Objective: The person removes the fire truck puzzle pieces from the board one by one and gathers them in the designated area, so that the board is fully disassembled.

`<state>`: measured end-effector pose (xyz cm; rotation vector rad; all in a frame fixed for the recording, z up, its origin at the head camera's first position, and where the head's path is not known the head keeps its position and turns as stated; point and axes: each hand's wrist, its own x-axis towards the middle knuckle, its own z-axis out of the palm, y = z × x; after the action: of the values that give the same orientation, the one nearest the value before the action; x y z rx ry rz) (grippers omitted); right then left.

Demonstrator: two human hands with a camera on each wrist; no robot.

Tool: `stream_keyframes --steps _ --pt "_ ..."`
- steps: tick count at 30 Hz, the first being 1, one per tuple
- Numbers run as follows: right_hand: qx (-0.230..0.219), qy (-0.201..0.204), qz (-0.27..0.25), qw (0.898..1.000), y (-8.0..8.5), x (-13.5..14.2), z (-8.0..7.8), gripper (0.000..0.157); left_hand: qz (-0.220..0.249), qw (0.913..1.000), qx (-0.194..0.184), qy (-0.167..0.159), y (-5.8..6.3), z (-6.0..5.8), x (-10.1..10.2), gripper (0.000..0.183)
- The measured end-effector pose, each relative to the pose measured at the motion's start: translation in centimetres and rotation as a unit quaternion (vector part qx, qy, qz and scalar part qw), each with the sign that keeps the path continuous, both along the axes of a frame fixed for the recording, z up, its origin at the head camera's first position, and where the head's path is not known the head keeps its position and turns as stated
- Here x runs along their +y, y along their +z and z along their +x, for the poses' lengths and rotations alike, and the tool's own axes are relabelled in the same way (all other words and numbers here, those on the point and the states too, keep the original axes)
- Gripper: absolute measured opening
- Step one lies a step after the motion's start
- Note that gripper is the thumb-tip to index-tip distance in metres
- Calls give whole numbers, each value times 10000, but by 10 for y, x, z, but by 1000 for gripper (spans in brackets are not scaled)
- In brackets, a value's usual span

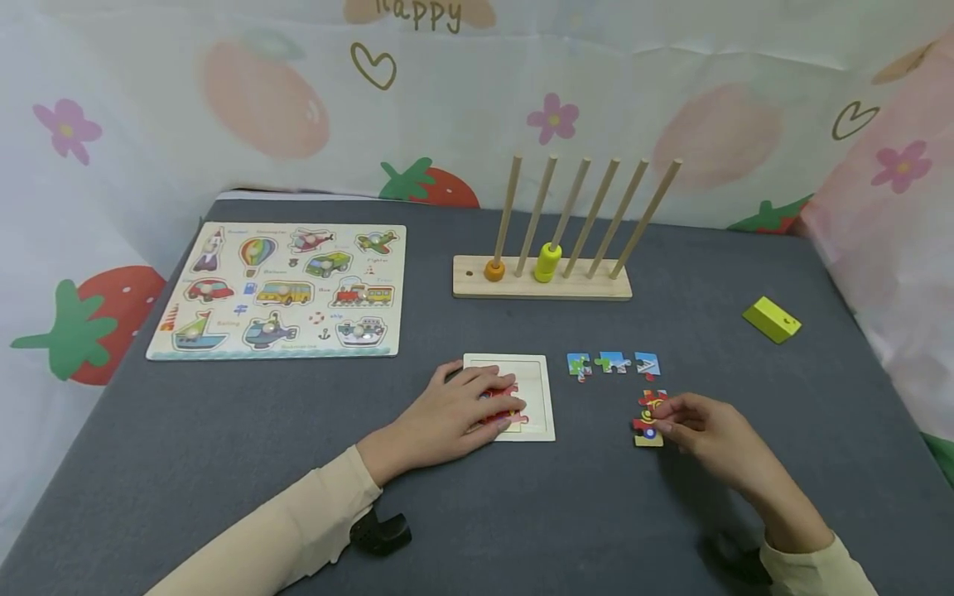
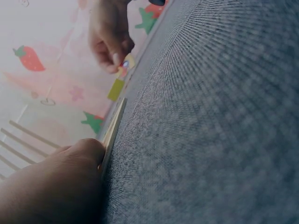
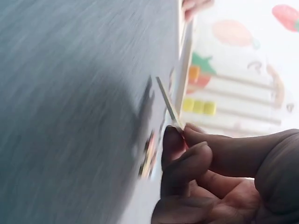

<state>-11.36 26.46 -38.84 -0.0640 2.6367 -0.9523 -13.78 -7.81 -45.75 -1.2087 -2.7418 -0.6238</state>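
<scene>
My left hand [image 1: 465, 411] rests with fingers extended over a small white puzzle tray [image 1: 533, 370]. Red puzzle pieces [image 1: 519, 420] show in the tray, partly covered by those fingers. At its right, my right hand [image 1: 708, 430] pinches a jigsaw piece [image 1: 645, 432] with red, yellow and a blue wheel on it. The right wrist view shows that jigsaw piece [image 3: 168, 100] edge-on and tilted, raised off the cloth between thumb and fingertip. Another red jigsaw piece [image 1: 652, 397] lies just behind it. Three blue-topped jigsaw pieces [image 1: 613, 362] lie in a row farther back.
A wooden stand [image 1: 540, 287] with upright pegs stands at the back, carrying orange and yellow-green beads [image 1: 547, 262]. At the left lies a vehicle picture board [image 1: 279, 290]. A yellow block [image 1: 772, 319] sits at the right on the grey cloth. A printed curtain [image 1: 477, 99] hangs behind the table.
</scene>
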Motion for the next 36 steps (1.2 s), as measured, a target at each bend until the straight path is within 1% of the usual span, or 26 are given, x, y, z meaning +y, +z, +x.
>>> stream_keyframes --steps 5,7,11,15,20,24,29,33,36 --pt "-162 -7 188 9997 -3 19 5 18 18 10000 -24 21 -1 0 0 33" --pt "-204 -21 214 9996 -3 22 5 19 -12 10000 -32 52 -1 -1 0 33" --pt "-149 68 347 9993 -4 23 5 19 -66 9999 -49 84 -2 -1 0 34" --pt "-84 71 570 9983 -5 21 4 23 -51 9999 -79 85 -2 -1 0 35" --pt "39 55 871 9962 -7 17 6 34 -33 9999 -76 81 -2 -1 1 35" --pt "120 102 978 9951 -7 14 7 36 -43 9999 -43 94 -2 -1 1 34" --pt "70 139 1026 9946 -6 14 7 35 -64 9999 -106 96 -2 -1 2 34" --pt "17 200 1165 9930 -1 10 6 35 9 9998 -172 87 -1 -1 1 33" --pt "87 296 1373 9900 8 -1 6 36 94 9998 -161 77 0 -1 0 33"
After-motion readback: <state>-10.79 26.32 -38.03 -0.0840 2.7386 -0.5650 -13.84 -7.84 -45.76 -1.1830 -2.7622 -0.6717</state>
